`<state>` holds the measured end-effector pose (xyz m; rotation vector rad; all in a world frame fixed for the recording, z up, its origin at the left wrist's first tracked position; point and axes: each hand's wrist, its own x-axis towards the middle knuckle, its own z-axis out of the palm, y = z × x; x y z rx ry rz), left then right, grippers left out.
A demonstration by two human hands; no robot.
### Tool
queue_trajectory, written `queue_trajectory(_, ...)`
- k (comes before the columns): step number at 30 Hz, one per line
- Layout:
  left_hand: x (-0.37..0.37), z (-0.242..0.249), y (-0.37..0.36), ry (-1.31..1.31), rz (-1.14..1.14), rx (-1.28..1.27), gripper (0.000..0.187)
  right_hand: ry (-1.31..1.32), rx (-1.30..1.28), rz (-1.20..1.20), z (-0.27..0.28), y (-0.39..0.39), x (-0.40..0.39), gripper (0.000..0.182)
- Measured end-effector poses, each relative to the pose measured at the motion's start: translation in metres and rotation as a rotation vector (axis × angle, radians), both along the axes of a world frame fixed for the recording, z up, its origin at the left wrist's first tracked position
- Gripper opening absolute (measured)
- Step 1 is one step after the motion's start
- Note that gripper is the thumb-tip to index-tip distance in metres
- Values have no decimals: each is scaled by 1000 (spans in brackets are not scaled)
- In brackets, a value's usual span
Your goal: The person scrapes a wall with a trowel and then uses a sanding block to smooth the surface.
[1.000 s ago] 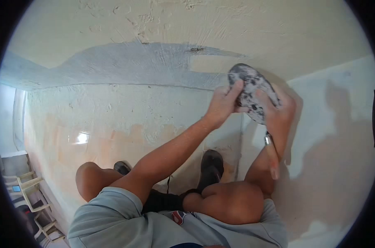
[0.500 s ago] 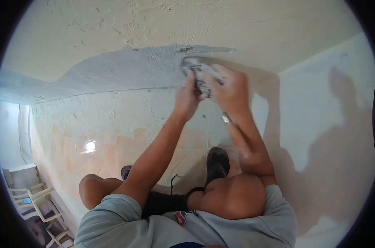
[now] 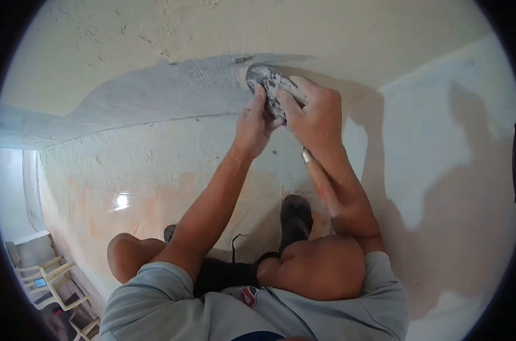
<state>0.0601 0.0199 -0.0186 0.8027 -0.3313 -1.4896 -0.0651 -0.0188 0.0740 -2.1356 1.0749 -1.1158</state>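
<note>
Both my hands grip a flat, dark, oval pad smeared with white powder, held up in front of the wall. My left hand is closed on its lower left edge, thumb on the face. From the right, my right hand closes round it, with the thumb pressed on its face. A wooden handle with a metal collar runs back along my right forearm; its other end is hidden behind the hand. Behind the pad, a grey patch spreads across the cream wall.
Rough marks cover the upper wall. A pale side wall stands on the right, with my shadow on it. Dusty floor lies below my hands, around my dark shoe. Plastic chairs are at the lower left.
The pad and both hands, blurred before, now show sharply and sit slightly higher. The grip stays the same. The whole view has shifted a little.
</note>
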Motion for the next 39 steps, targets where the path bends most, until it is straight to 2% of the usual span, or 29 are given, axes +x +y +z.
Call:
queue_trajectory(1,-6,-1,-3,-34,69,3,47,-24,42,21,-3,-3,-6,18)
queue_trajectory(4,-32,5,-4,-152,31,-10,47,-91,36,-25,4,-5,-36,17)
queue_trajectory(7,-64,31,-3,-117,-85,45,49,-37,173,-67,31,3,-77,18)
queue_trajectory(8,-74,44,1,-84,-67,15,51,-107,221,-53,27,1,-87,18)
queue_trajectory(11,-77,26,-8,-112,-131,-33,53,-165,200,-101,38,8,-80,17)
queue_trajectory(12,-68,20,-11,-113,-132,-30,53,-75,169,-85,36,4,-76,20)
queue_trajectory(14,-38,5,-14,-189,61,-42,56,60,144,-76,21,-8,-28,26)
queue_trajectory(15,-15,-22,-13,-372,91,-112,58,67,103,36,-1,-16,-3,26)
queue_trajectory(16,-6,-13,-7,-90,214,-7,55,73,54,149,-21,-22,21,26)
queue_trajectory(17,1,-5,-2,190,331,102,53,154,-45,156,-28,-21,43,24)
queue_trajectory(18,12,-17,5,183,331,112,53,233,-132,164,-34,-15,55,23)
queue_trajectory(20,35,-49,12,94,252,-14,52,173,-60,174,-38,-11,54,22)
queue_trajectory(23,16,-24,11,34,174,-6,48,56,160,150,-25,-6,25,24)
queue_trajectory(24,3,-22,5,-24,113,-52,49,25,42,86,-17,-6,6,26)
queue_trajectory(26,-32,6,-2,-108,7,6,51,-5,129,-36,6,-3,-37,17)
queue_trajectory(29,-84,33,-18,-16,-100,16,48,-30,132,-85,38,0,-86,16)
queue_trajectory(31,-104,40,-25,32,-150,-44,49,13,143,-206,55,4,-101,17)
queue_trajectory(33,-112,35,-33,44,-179,-70,48,15,159,-172,55,-3,-107,17)
queue_trajectory(35,-95,29,-32,-93,-81,-14,49,-34,152,-81,38,-20,-92,19)
queue_trajectory(36,-78,0,-38,7,-33,-120,52,-43,179,-28,27,-24,-70,21)
queue_trajectory(37,-62,-1,-30,36,68,-121,53,-53,204,26,16,-27,-47,22)
queue_trajectory(39,-40,-7,-18,123,207,-98,53,112,68,172,-10,-33,-8,21)
